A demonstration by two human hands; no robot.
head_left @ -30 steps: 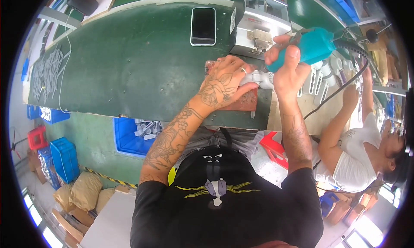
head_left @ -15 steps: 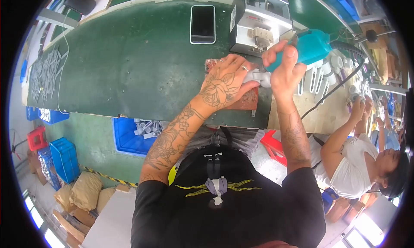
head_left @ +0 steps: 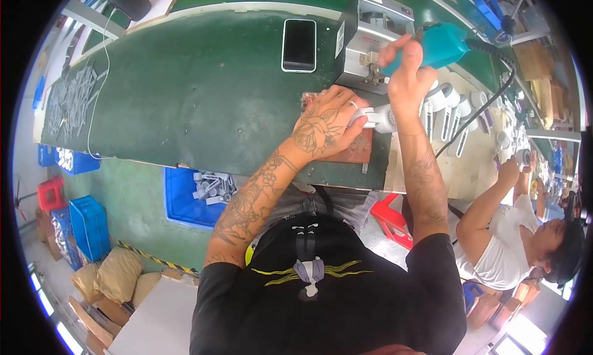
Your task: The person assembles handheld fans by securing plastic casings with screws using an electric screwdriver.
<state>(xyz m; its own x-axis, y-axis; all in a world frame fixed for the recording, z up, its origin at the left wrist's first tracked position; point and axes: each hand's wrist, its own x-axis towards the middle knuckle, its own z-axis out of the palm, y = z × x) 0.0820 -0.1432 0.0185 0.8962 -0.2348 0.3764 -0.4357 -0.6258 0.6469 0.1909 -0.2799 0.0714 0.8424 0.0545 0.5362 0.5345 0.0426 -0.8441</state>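
Observation:
My left hand [head_left: 326, 121] presses down on a white plastic part [head_left: 384, 119], with fingers and thumb closed round its near end. The part's rounded, perforated-looking end sticks out to the right. Beneath them lies a worn reddish-brown pad [head_left: 353, 155] on the green bench top. My right hand [head_left: 410, 77] is wrapped round a teal corded power tool [head_left: 442, 46], thumb pointing up. The tool is raised above and beyond the part, apart from it; its working tip is hidden by my hand.
A grey metal machine [head_left: 364, 46] stands behind my hands, with a phone [head_left: 299, 45] to its left. Several white parts [head_left: 448, 111] lie on the right, near the tool's black cord [head_left: 488, 111]. Grey strips [head_left: 71, 102] cover the far left. A co-worker [head_left: 506, 238] sits at right.
My right hand has lifted the teal tool up and away from the white part, uncovering its rounded end. My left hand still holds the part. The whole view has shifted slightly.

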